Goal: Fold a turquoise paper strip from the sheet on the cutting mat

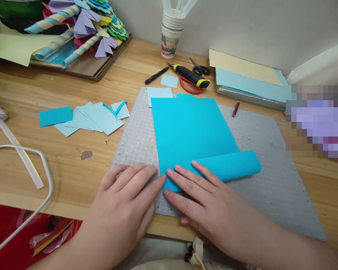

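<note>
A bright blue sheet of paper lies on a grey cutting mat, its near edge curled into a loose roll. My right hand rests flat on the roll's left end, fingers stretched out and pressing the paper. My left hand lies flat on the mat beside it, fingers spread, with its fingertips touching the sheet's near left corner. Neither hand grips anything.
Pale blue paper pieces lie left of the mat. A utility knife, scissors, red scissors, black pen and paper cup stack sit behind. Stacked coloured sheets lie at right, paper crafts at far left, a glue gun and white cable at left.
</note>
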The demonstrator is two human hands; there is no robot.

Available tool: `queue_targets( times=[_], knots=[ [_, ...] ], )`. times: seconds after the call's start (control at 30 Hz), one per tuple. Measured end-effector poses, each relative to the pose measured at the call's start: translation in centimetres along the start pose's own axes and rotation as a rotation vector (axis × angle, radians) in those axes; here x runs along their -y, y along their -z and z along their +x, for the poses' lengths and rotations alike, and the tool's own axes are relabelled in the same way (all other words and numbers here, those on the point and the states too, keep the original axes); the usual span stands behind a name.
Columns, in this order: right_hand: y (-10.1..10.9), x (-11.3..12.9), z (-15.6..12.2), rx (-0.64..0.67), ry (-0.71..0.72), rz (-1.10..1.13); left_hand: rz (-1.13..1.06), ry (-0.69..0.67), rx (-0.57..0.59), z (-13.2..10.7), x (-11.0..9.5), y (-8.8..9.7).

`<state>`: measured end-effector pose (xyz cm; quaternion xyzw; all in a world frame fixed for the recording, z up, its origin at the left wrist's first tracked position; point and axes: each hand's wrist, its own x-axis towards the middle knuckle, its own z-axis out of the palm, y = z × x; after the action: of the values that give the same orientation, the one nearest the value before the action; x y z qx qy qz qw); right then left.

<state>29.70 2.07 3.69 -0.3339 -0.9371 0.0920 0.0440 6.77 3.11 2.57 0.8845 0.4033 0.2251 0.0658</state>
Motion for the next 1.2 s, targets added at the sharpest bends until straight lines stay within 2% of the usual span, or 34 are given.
queue_targets(
  times=[0.2, 0.47, 0.8, 1.07, 1.2],
  knots=[
    [0.0, -0.1, 0.1, -0.020, -0.001, 0.025, -0.006, 0.079, 0.009, 0.3, -0.1, 0.1],
    [-0.2, 0.0, -0.2, 0.001, -0.004, -0.003, -0.013, 0.085, 0.002, 0.6, -0.1, 0.0],
    [-0.6, 0.5, -0.4, -0.055, -0.009, 0.013, 0.016, 0.107, 0.005, 0.6, -0.4, 0.0],
    [-0.8, 1.3, -0.3, -0.135, -0.047, -0.052, 0.037, 0.179, 0.003, 0.6, -1.3, -0.1],
    [-1.1, 3.0, -0.5, -0.289, -0.144, -0.115, 0.062, 0.198, -0.007, 0.6, -1.3, -0.4]
  ],
)
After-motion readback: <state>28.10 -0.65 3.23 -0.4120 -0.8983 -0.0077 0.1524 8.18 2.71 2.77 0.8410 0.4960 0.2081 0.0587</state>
